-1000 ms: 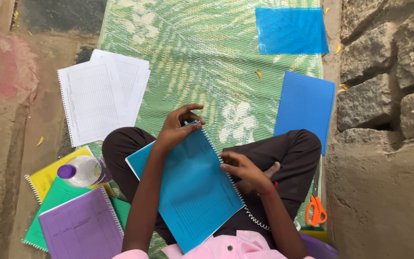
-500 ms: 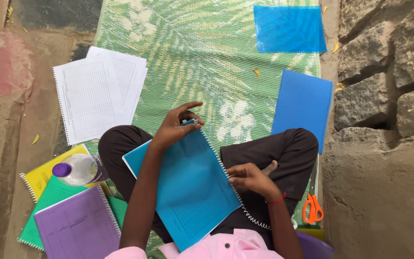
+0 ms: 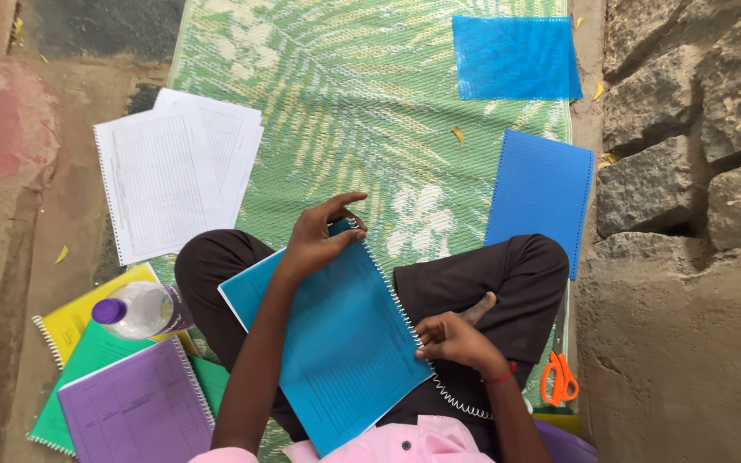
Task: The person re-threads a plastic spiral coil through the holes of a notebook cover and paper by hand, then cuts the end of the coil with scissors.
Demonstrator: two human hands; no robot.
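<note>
Head view looks down on a green woven mat with a pale leaf pattern (image 3: 370, 111), spread well beyond both hands. Nearer, resting on the crossed legs, lies the blue-covered spiral notebook (image 3: 336, 343), which has tilted a little since a second ago. Left hand (image 3: 319, 236) clamps its far corner, thumb under and fingers over, just as before. Right hand (image 3: 454, 341) has slid along the binding edge and now pinches the white wire spiral coil (image 3: 452, 399), whose loose tail trails toward the body; that suggests the coil is being worked through the holes. Left of the left hand lie loose white printed sheets (image 3: 173, 180); beside the right wrist, small orange-handled scissors (image 3: 559, 379).
</note>
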